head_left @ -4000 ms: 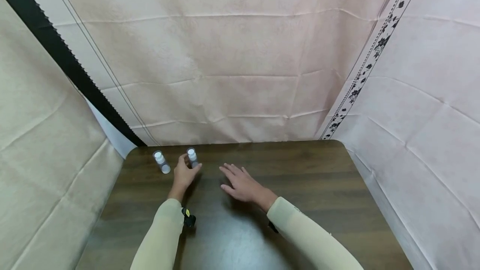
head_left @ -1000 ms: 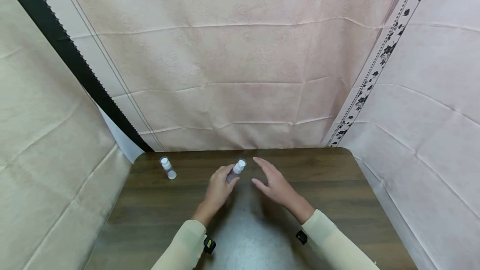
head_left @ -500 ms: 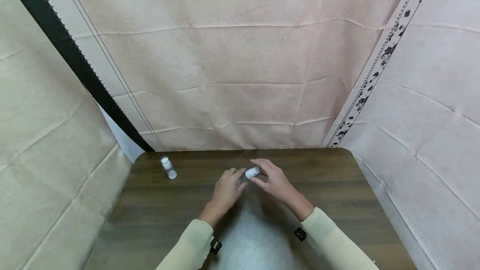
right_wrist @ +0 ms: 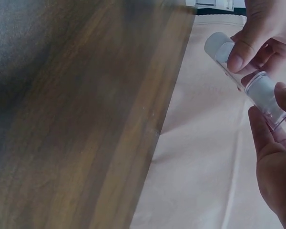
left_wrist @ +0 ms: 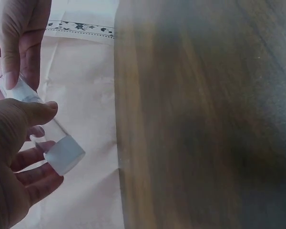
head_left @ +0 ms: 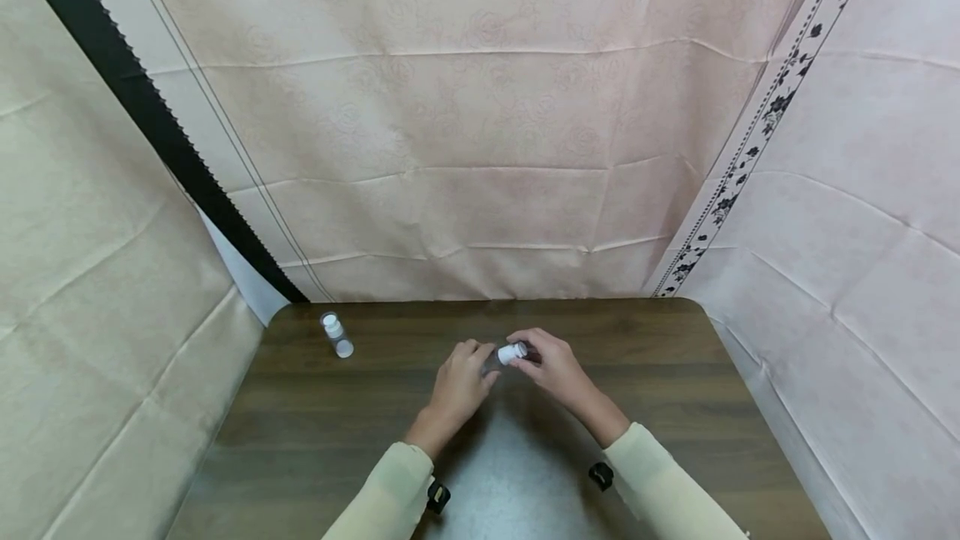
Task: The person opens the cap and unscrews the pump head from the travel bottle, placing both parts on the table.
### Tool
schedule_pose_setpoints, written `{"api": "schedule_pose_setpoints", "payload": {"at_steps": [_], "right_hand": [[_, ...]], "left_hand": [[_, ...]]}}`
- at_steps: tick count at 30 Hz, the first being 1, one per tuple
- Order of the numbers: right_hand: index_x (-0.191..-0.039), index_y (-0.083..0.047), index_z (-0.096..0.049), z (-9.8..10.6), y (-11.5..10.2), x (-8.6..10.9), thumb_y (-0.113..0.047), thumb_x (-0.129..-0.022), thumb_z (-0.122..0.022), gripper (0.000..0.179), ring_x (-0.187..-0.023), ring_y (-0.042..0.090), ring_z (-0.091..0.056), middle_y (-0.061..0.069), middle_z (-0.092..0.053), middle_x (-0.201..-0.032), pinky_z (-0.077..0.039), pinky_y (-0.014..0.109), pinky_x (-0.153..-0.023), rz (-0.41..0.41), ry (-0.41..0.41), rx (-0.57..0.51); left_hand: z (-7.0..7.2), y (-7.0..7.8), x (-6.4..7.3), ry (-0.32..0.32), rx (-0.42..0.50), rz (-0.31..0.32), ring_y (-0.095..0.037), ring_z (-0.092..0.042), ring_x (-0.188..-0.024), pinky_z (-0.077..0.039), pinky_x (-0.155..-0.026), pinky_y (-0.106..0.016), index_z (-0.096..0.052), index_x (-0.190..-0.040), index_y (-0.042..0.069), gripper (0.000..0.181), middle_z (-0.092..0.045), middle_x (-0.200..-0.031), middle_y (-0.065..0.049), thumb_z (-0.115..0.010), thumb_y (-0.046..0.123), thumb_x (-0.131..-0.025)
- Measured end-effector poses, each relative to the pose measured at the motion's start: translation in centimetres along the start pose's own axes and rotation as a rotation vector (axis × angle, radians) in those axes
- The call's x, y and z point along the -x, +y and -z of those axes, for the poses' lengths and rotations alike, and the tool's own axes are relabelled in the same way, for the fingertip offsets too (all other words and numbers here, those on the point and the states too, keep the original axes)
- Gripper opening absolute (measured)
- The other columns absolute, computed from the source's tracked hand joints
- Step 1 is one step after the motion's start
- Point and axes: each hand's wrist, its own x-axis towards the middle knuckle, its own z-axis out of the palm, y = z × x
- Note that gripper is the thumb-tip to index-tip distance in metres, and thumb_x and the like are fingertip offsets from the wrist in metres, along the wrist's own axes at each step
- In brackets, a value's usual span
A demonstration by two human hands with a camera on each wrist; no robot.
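A small clear spray-type bottle [head_left: 512, 352] with a white collar and white base is held between both hands, over the table. My left hand [head_left: 459, 382] grips its clear body, thumb on one side and fingers on the other; the white base [left_wrist: 65, 155] sticks out past those fingers. My right hand [head_left: 558, 369] pinches the other end, thumb and fingers around the clear cap [right_wrist: 275, 114] that covers the white top. The bottle lies tilted, its capped end toward the right hand. A second, similar bottle [head_left: 337, 336] stands at the table's far left.
The brown wooden table [head_left: 645, 382] has rounded far corners. Pale cloth [head_left: 480, 190] hangs right behind its far edge, and more cloth [head_left: 847, 290] hangs at the right side. A black band [head_left: 150, 123] runs along the left cloth.
My left hand has brought the bottle from the far left to the middle and tilted it rightward. My right hand has closed from open onto its capped end. The second bottle stays put.
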Motion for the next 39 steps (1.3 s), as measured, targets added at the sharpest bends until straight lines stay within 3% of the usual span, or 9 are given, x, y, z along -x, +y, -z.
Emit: {"api": "schedule_pose_setpoints", "payload": {"at_steps": [7,16,27,39], "right_hand": [[-0.118,-0.005,-0.071,0.4,0.1,0.5,-0.007,-0.091,-0.078,0.028,-0.104,0.022,-0.073,0.008,-0.071,-0.115,-0.061,0.027,-0.083,-0.022,-0.018,-0.025],[-0.117,-0.007,-0.072,1.1,0.6,0.8,-0.007,-0.089,-0.079,0.028,-0.101,0.023,-0.074,0.008,-0.073,-0.114,-0.062,0.026,-0.08,0.017,-0.025,-0.046],[-0.116,-0.008,-0.073,0.5,0.8,1.0,-0.007,-0.09,-0.078,0.026,-0.099,0.022,-0.074,0.009,-0.074,-0.114,-0.062,0.027,-0.08,0.052,-0.002,-0.082],[-0.117,-0.004,-0.072,0.2,1.0,1.3,-0.006,-0.089,-0.078,0.028,-0.099,0.022,-0.073,0.01,-0.072,-0.119,-0.063,0.033,-0.079,0.114,0.018,-0.053]], "left_hand": [[-0.2,0.0,0.3,-0.023,0.064,-0.017,-0.022,-0.071,-0.099,-0.061,-0.083,-0.037,-0.073,-0.122,0.008,0.04,-0.073,-0.111,-0.008,-0.085,0.019,-0.086],[-0.3,0.2,0.3,-0.049,0.12,-0.03,-0.022,-0.073,-0.101,-0.062,-0.085,-0.036,-0.073,-0.124,0.007,0.039,-0.075,-0.112,-0.009,-0.083,0.018,-0.088],[-0.3,-0.4,0.5,-0.021,0.17,-0.055,-0.024,-0.073,-0.102,-0.062,-0.086,-0.037,-0.074,-0.121,0.006,0.038,-0.074,-0.112,-0.01,-0.084,0.015,-0.086],[-0.2,-0.8,0.2,-0.073,0.201,-0.072,-0.026,-0.071,-0.108,-0.06,-0.09,-0.038,-0.073,-0.124,0.005,0.038,-0.073,-0.118,-0.011,-0.082,0.013,-0.088]]}}
